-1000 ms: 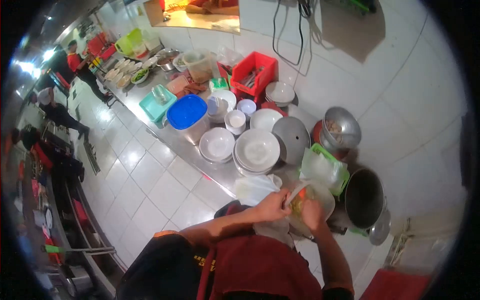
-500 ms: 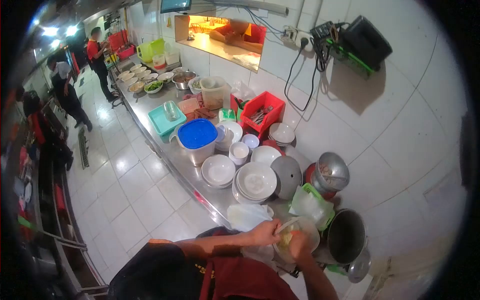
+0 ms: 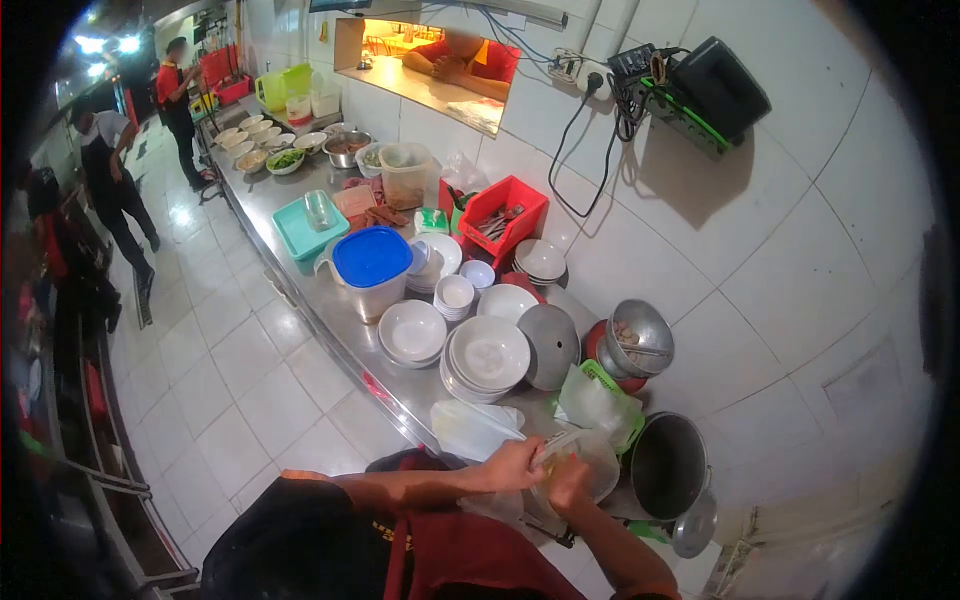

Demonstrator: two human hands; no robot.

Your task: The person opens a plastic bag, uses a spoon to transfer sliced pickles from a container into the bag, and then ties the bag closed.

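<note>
My left hand (image 3: 513, 466) grips the near-left rim of a translucent plastic tub (image 3: 602, 466) at the counter's near end. The tub is tilted, and something pale yellowish shows inside. My right hand (image 3: 570, 483) is at the tub's mouth with its fingers curled; what they hold is hidden. Beside my left hand lies a white plastic bag (image 3: 476, 428). Just past the tub stands a green basket (image 3: 628, 428) lined with clear plastic, and to its right a large deep pot (image 3: 668, 465).
Stacked white bowls (image 3: 490, 353), a round metal lid (image 3: 550, 346) and a blue-lidded container (image 3: 372, 258) stand along the steel counter. A red bin (image 3: 505, 215) holds cutlery. A metal bowl (image 3: 641, 338) sits near the wall. Co-workers (image 3: 120, 195) stand in the aisle at left.
The view has shifted, so the counter things appear further left and slightly higher. My right hand has moved closer to my left hand at the tub's mouth. My left hand keeps its grip.
</note>
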